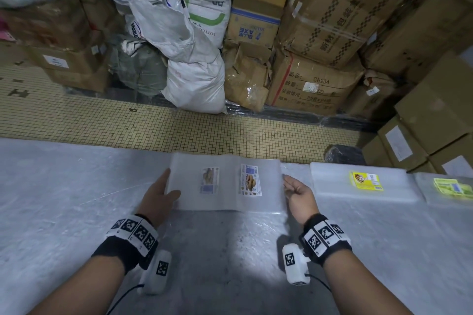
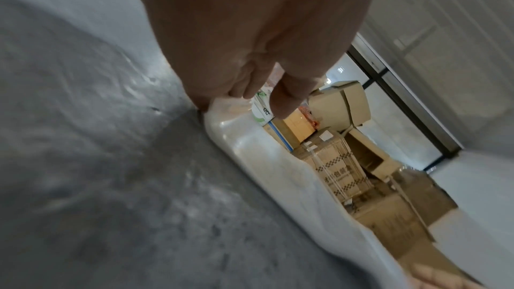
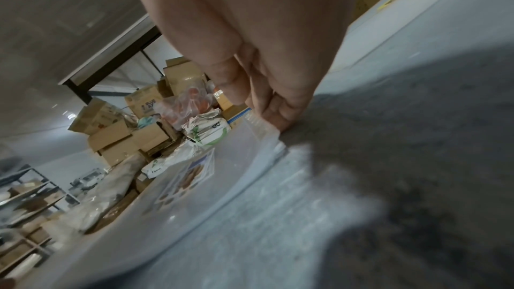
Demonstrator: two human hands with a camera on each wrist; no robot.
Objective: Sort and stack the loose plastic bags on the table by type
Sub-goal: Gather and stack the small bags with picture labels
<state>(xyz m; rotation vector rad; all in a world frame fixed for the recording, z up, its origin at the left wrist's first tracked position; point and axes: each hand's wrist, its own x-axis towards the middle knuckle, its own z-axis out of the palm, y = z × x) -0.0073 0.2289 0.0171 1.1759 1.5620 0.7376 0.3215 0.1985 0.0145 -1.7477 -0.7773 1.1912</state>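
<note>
Bags of clear plastic, held at both short ends over the grey table.

The bundle is a wide, translucent sheet-like stack with two printed labels showing through: a faded one left of centre and a sharper one with blue bars and round brown shapes to its right. It lies flat near the table's far edge, in front of the person. The left hand holds its left end, thumb on top and fingers beneath; the left wrist view shows the plastic bending at the fingers. The right hand grips the right end with curled fingers. Further right lie a stack with a yellow label and a stack with a green label.
</note>
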